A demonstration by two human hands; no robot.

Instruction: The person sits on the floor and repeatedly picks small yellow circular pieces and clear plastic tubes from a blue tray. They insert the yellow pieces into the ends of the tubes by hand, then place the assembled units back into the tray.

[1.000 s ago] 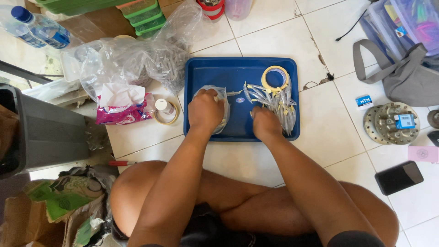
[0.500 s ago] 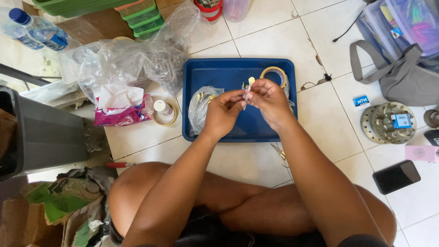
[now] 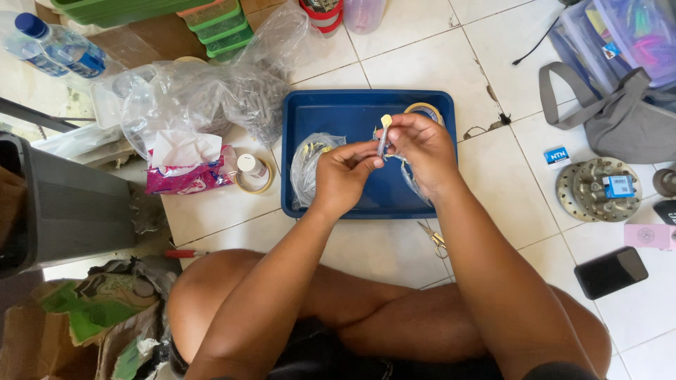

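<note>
Tiled floor (image 3: pixel 436 49) bears blue tray (image 3: pixel 331 112), phone (image 3: pixel 610 271)

From my feed: a water bottle (image 3: pixel 53 48) lies at ten o'clock, a grey bag (image 3: pixel 620 119) at two, a black phone (image 3: pixel 610 271) at four, green cardboard (image 3: pixel 84 317) at eight.

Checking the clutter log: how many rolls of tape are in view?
2. One tape roll lies in the blue tray, partly behind the right hand. Another tape roll lies on the floor left of the tray. Bags may hide more.
</note>
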